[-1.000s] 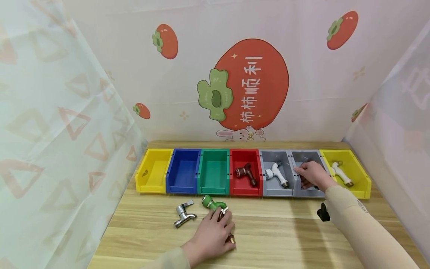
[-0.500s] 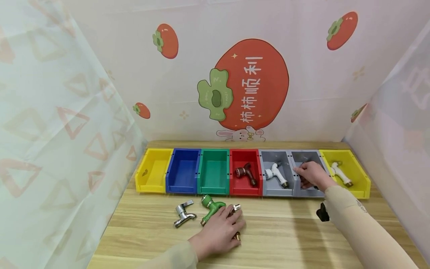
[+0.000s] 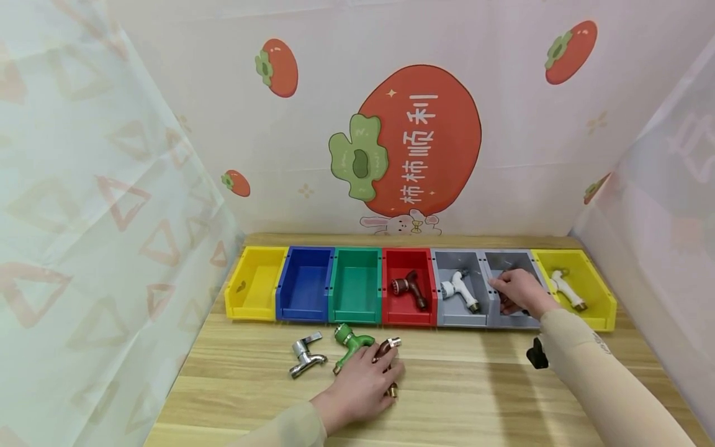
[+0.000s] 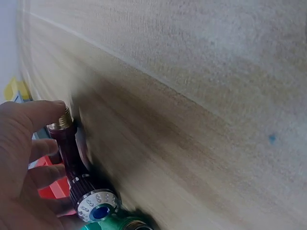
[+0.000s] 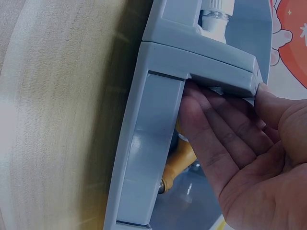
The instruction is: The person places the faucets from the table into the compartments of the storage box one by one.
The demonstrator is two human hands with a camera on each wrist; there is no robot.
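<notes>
My left hand (image 3: 363, 386) holds a dark brown faucet (image 3: 384, 349) on the table, partly hidden under the fingers. In the left wrist view, the thumb presses its brass threaded end (image 4: 63, 120) while the fingers lie along the other side. Touching or close beside it is a green faucet (image 3: 353, 343), with a chrome faucet (image 3: 305, 357) farther left. At the row of bins, my right hand (image 3: 521, 290) pinches the side wall of the right-hand grey bin (image 5: 152, 139), fingers inside and thumb on the wall's edge. A tan-orange faucet (image 5: 180, 160) lies in that bin, below the fingers.
Left of the hand-held bin stand yellow (image 3: 251, 314), blue (image 3: 304, 315), green (image 3: 356, 316), red (image 3: 409, 318) and grey (image 3: 462, 320) bins. The red one contains a brown faucet (image 3: 413, 292), the grey a white faucet (image 3: 460, 290). Another white faucet (image 3: 568, 290) lies in the right yellow bin (image 3: 606, 310).
My left hand has shifted right with the brown faucet, away from the green faucet, then slightly back left. More of the green faucet shows. The right hand stays at the grey bin.
</notes>
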